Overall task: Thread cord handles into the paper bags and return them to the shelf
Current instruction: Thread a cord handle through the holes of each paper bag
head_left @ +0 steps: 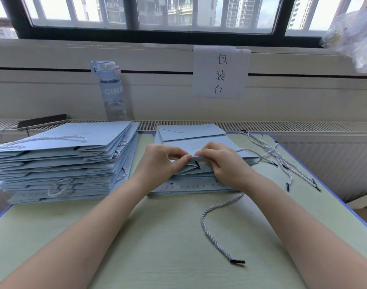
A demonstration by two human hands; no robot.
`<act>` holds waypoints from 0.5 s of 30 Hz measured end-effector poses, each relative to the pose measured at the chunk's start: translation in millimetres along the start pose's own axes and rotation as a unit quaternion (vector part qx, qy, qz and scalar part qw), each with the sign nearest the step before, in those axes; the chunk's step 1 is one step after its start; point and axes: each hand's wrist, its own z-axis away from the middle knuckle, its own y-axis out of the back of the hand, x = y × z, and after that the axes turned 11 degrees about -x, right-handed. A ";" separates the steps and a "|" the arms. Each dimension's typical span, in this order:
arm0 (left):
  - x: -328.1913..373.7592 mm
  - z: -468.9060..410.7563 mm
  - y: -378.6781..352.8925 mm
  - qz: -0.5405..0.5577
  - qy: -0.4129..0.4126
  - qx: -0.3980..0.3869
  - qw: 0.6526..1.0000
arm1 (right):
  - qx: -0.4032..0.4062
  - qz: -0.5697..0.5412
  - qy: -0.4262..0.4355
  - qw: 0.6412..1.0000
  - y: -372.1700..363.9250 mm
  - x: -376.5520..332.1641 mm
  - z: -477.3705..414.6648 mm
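— Found where, the paper bag?
— Lying flat atop a low stack of blue bags at the middle of the worktop, mouth toward the wearer, bottom flap folded over at the far end.
— And the left grip?
— Pinching the bag's near top edge between thumb and forefinger. Other fingers tucked under, out of sight.
— The right grip?
— Curled, pinching the same edge, fingertips almost meeting the left ones. Impossible to tell whether also holding the cord.
— Visible how far, that cord?
— Only in parts. Poking up with one black tip at the bag's edge, between the two grips. Then hidden beneath the right palm and wrist. Then trailing out in a loop across the worktop, ending in a second black tip nearer the wearer.
— Further right?
— A tangle of loose cords, too crossed over to count.
— Left side?
— A taller pile of bags with handles, fanned and slumping, the lower ones mostly covered. Printing too faint to read.
— Behind?
— A water bottle, lettering cut short by its curve. A dark phone on the vent grille. A paper sign on the wall. Crinkled clear plastic, blurred and cropped at the upper right corner.
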 end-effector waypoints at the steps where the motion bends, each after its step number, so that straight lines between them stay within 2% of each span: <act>1: -1.1 0.2 -0.2 0.002 0.002 -0.010 1.000 | -0.004 0.009 -0.002 1.000 -1.1 0.2 -0.4; 3: -2.1 -0.5 -0.1 -0.003 0.007 -0.002 1.000 | 0.025 0.036 -0.002 0.999 -2.1 -1.9 -0.3; 4: -2.4 -1.5 0.4 -0.003 0.014 0.020 1.000 | 0.066 0.054 -0.001 0.996 -0.6 -3.8 0.3; 7: -3.0 -3.8 6.1 0.024 0.073 0.096 0.992 | 0.253 0.076 0.035 0.964 10.7 -9.1 1.8; 8: -3.1 -3.7 8.2 0.038 0.091 0.109 0.989 | 0.292 0.069 0.053 0.952 13.5 -10.7 2.3; 10: -3.9 -3.9 9.7 0.050 0.107 0.112 0.987 | 0.295 0.042 0.072 0.952 14.1 -15.7 2.3; 15: 5.9 -2.8 0.9 0.082 0.073 0.047 0.993 | 0.176 0.009 0.027 0.984 -12.4 -21.4 -1.9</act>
